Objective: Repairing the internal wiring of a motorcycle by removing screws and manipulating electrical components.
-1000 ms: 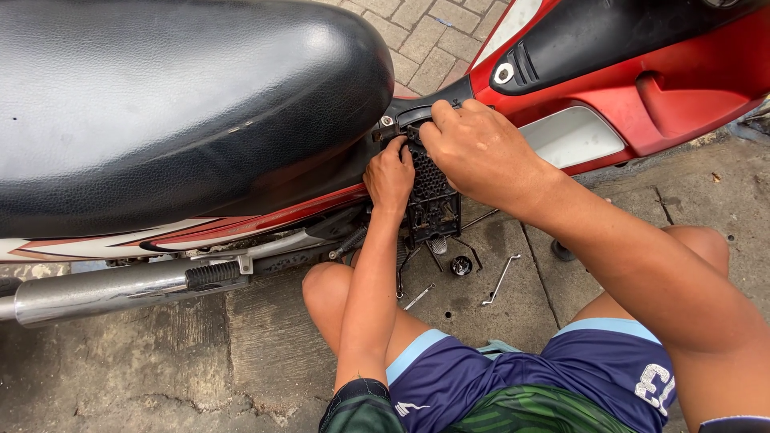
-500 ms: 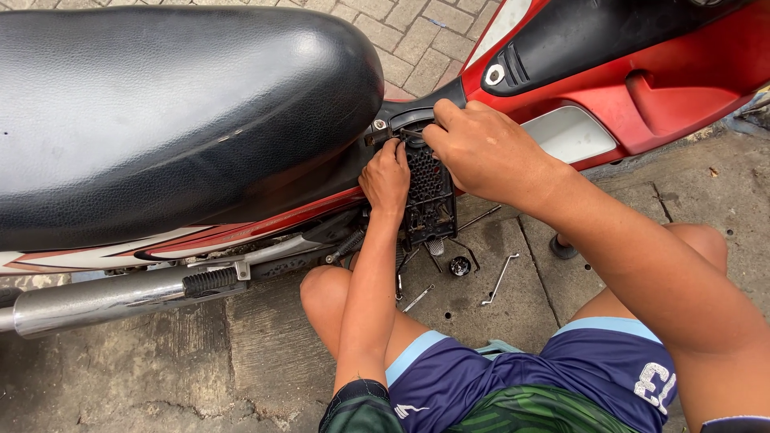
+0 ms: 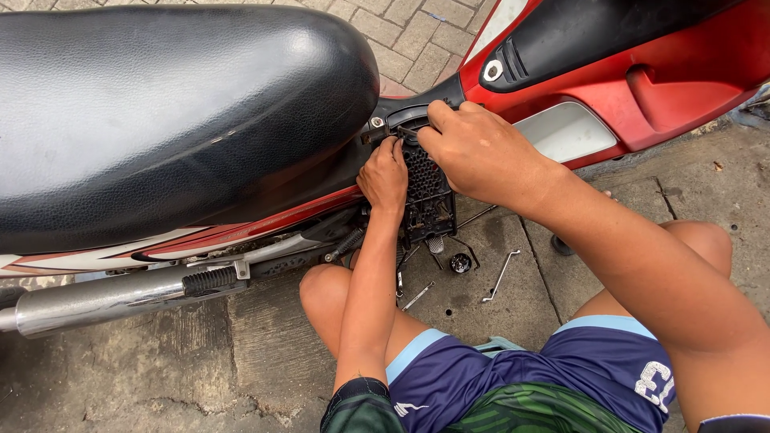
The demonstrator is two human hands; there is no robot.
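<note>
Both hands grip one black honeycomb-grid part [image 3: 427,188] under the motorcycle seat [image 3: 172,112]: left hand [image 3: 385,175] curled on its left edge, right hand [image 3: 477,148] clasping its top. Two metal tools [image 3: 501,275] lie on concrete.

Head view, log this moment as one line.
left hand on black grille | right hand at its top | motorbike seat alongside | tools on concrete

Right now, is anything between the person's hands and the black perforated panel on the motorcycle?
Nothing visible. The left hand rests against the black perforated panel at its left edge, and the right hand lies over its top, fingers at the upper rim. The seat sits beside them, not between.
</note>
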